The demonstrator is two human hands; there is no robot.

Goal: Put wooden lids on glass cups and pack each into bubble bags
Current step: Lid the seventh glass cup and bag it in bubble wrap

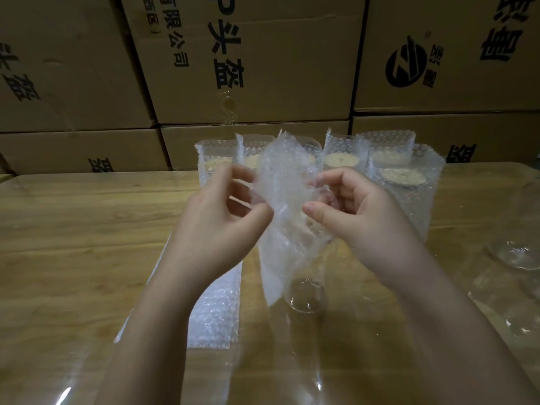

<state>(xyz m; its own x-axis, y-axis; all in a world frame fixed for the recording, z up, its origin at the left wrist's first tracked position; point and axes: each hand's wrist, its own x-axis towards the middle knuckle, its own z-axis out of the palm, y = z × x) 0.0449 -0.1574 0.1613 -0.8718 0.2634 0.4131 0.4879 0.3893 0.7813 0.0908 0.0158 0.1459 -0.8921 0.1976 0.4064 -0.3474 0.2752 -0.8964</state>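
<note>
Just now both grips work on one bubble bag [287, 200], held up above the counter [73, 229]. The left grip [216, 220] pinches the bag's left edge between thumb and curled fingers; the right grip [359, 214] pinches the right edge, with the thumb pressed on the near face and the fingers curled behind. The bag hangs between the two grips, its crumpled top rising above them and its lower end trailing down below them.

Directly beneath the grips, just past the bag's lower end, a clear glass cup [306, 293] sits on the counter; how it rests there is hard to tell. Below the left grip and partly under that forearm, a flat stack of bubble bags [216, 308] lies on the counter.

Beyond the grips, a row of packed cups [406, 194] stands upright in bubble bags, with wooden lids [401, 176] showing through the plastic. Out to the right of the right grip, more glass cups [523, 254] sit at the edge of view. Behind everything, cardboard boxes [263, 92] with black print are stacked as a wall.
</note>
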